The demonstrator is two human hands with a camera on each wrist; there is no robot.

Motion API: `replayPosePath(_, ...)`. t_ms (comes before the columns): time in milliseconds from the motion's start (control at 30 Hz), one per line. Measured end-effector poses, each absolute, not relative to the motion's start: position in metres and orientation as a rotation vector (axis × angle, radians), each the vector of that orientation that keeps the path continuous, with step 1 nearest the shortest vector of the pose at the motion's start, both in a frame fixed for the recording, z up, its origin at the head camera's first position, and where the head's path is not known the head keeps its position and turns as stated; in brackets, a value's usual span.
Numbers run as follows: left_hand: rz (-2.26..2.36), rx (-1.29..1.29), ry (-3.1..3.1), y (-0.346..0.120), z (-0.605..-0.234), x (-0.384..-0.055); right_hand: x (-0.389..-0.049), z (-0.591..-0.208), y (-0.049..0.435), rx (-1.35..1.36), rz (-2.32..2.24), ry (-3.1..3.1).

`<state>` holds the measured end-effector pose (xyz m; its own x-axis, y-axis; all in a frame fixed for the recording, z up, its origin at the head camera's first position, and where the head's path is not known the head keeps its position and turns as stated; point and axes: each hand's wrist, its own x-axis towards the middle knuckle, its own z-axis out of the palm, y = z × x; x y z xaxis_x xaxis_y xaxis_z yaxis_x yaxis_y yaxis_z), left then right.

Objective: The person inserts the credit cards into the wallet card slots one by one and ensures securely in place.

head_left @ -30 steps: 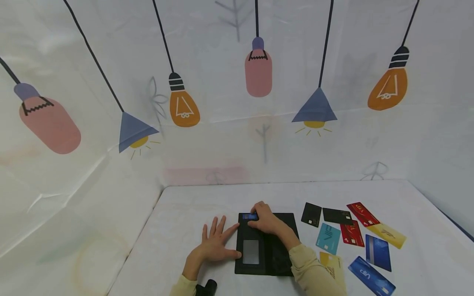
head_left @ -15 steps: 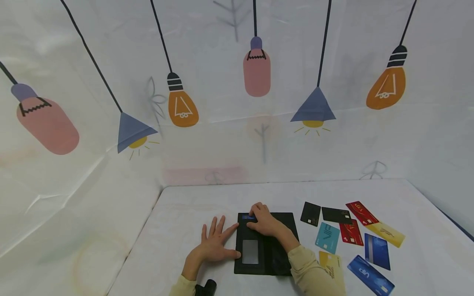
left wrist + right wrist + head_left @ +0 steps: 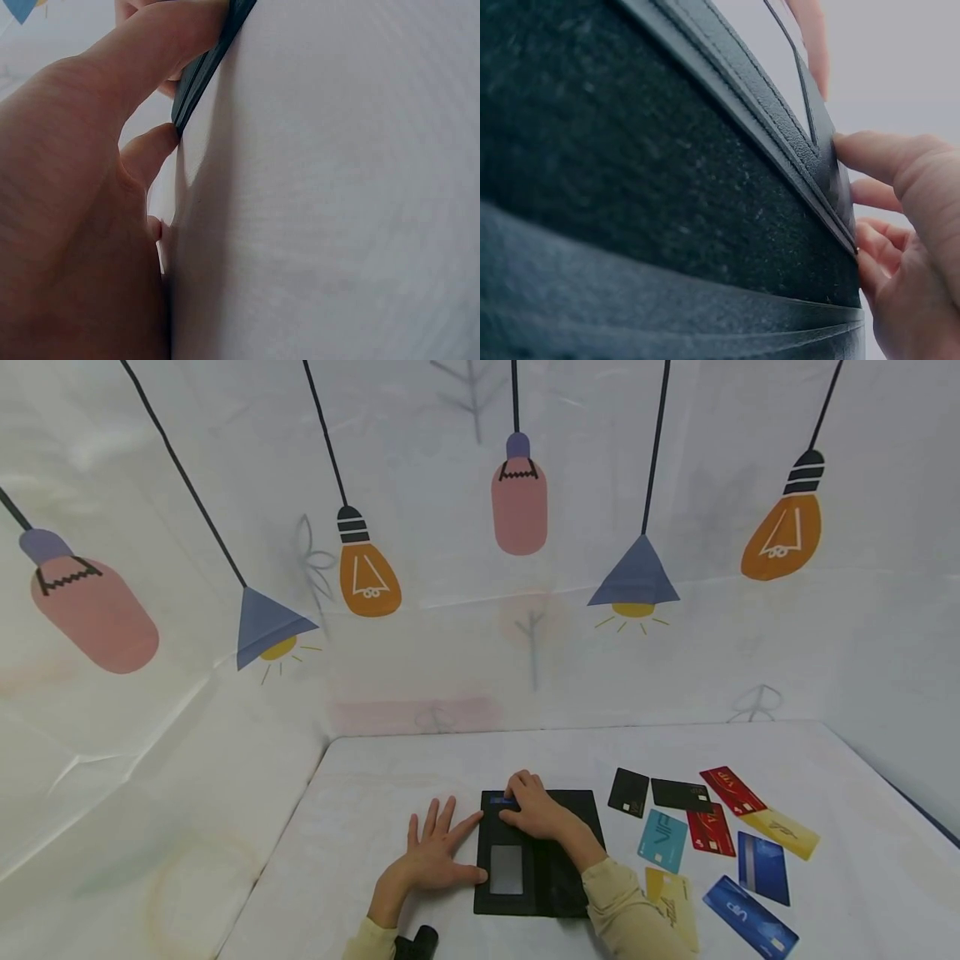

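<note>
A black wallet (image 3: 492, 903) lies opened flat on the white table, with a clear window (image 3: 506, 870) in its left half. At the top of that half, a strip of a blue card (image 3: 497, 800) shows in a slot. My right hand (image 3: 542, 810) bends over this card, fingers curled at its upper edge and thumb on the wallet just below; the hand hides part of the card. My left hand (image 3: 433, 860) is spread on the table, its index finger and thumb touching the wallet's left edge. The right wrist view shows the right thumb (image 3: 874, 154) against the wallet's panel.
Several loose cards lie right of the wallet: black (image 3: 628, 792), teal (image 3: 663, 841), red (image 3: 733, 792), yellow (image 3: 672, 902) and blue (image 3: 752, 917). Some overlap. A black object (image 3: 417, 943) sits by the left sleeve. A white sheet with printed lamps (image 3: 633, 572) hangs behind the table.
Slightly less of the blue card shows in the wallet's slot than a second ago, and the right fingers have shifted a little over it. The left hand stays in place.
</note>
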<state>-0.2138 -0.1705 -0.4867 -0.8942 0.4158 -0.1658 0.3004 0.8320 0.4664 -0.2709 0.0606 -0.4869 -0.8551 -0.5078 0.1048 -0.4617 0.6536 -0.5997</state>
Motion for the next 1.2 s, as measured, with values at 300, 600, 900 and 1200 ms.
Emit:
replayPosePath(300,0.623,0.552,2.752,-0.170,-0.488,-0.216,-0.266,-0.486,0.062,-0.877,-0.914,2.792)
replayPosePath(600,0.641,0.552,2.751,-0.170,-0.487,-0.216,-0.261,-0.481,0.066,-0.841,-0.833,2.763)
replayPosePath(900,0.606,0.545,2.760,-0.169,-0.488,-0.216,-0.250,-0.477,0.071,-0.795,-0.824,2.771)
replayPosePath(1200,0.615,0.539,2.755,-0.169,-0.487,-0.216,-0.242,-0.477,0.082,-0.774,-0.931,2.788)
